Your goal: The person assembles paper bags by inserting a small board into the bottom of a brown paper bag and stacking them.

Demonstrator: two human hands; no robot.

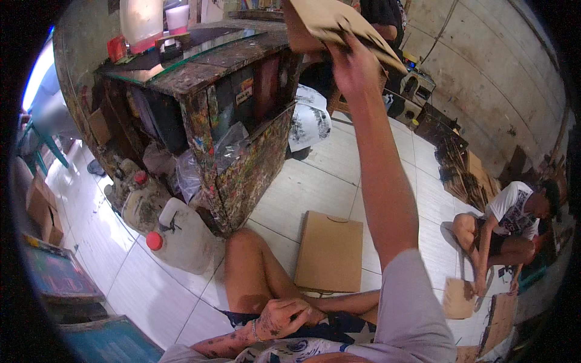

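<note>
Your right hand [354, 69] pinches the edge of a brown cardboard piece [357, 24], raised high beside the tabletop [242, 51]; your left hand [281, 317] lies curled at your lap, and whether it holds anything you can't tell. This piece, being off the floor, looks mid-handling and not yet set down. A flat cardboard carton [330, 251] already lies before your legs; how many pieces remain can't be judged.
</note>
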